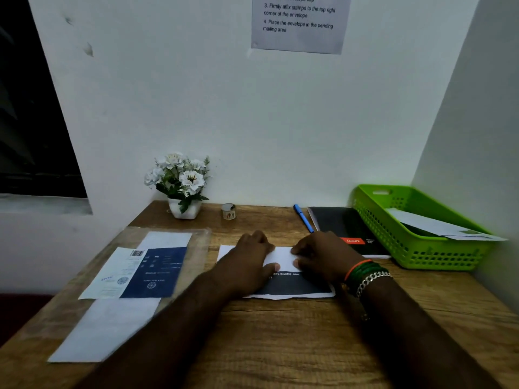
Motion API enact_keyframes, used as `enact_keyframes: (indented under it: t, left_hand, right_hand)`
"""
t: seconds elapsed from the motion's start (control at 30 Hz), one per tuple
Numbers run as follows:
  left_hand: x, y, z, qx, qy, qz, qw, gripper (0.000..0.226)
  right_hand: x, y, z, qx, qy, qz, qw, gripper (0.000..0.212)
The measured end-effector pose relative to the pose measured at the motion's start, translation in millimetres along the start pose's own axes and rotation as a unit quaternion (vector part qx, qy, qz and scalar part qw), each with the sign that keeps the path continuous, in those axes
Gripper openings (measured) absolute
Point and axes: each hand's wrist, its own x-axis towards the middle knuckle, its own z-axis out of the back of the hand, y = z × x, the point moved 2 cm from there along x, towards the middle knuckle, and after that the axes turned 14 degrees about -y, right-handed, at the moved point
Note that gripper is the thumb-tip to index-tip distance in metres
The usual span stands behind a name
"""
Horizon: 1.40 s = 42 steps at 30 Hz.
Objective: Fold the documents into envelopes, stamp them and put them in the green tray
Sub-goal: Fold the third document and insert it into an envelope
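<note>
A printed document [283, 261] with a dark blue lower band lies on the wooden desk [280, 346], its upper part folded over white. My left hand [250, 256] lies flat on its left half, fingers spread. My right hand [320, 255] presses down on its right half, thumb on the fold. The green tray [404, 248] stands at the back right with white envelopes [438, 224] inside. A small roll of stamps [229, 211] sits near the wall. Further documents [146, 272] and a white envelope [109, 329] lie on a clear sleeve at the left.
A white pot of flowers [181, 183] stands at the back. A blue pen [303, 218] and a black notebook [345, 228] lie between the hands and the tray. An instruction sheet [299, 22] hangs on the wall. The desk ends at walls behind and right.
</note>
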Motion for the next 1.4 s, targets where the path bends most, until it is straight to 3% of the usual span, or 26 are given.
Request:
enact_keyframes:
  t: [0.3,0.57,0.93,1.1,1.27,1.4]
  left_hand:
    - [-3,29,24,0.024,-0.066,0.142,0.987,0.038]
    - [-1,37,21,0.064,-0.035,0.136,0.988,0.051]
    - [-1,42,24,0.042,-0.026,0.224,0.973,0.064]
    - [-2,38,28,-0.046,-0.07,0.236,0.968,0.052]
    - [2,37,36,-0.141,-0.135,0.22,0.956,0.022]
    - [3,36,41,-0.216,-0.161,0.207,0.94,0.018]
  right_hand:
    - [-2,-3,2,0.032,-0.004,-0.016,0.999,0.034]
    - [-2,-6,1,0.075,-0.028,-0.018,0.997,0.031]
    - [-2,-8,3,0.116,-0.023,-0.034,0.992,0.042]
    - [-2,-8,2,0.109,-0.027,-0.024,0.993,0.041]
    - [-2,-2,-2,0.088,-0.094,0.019,0.991,0.026]
    - [2,2,-11,0.143,-0.11,0.022,0.983,0.017]
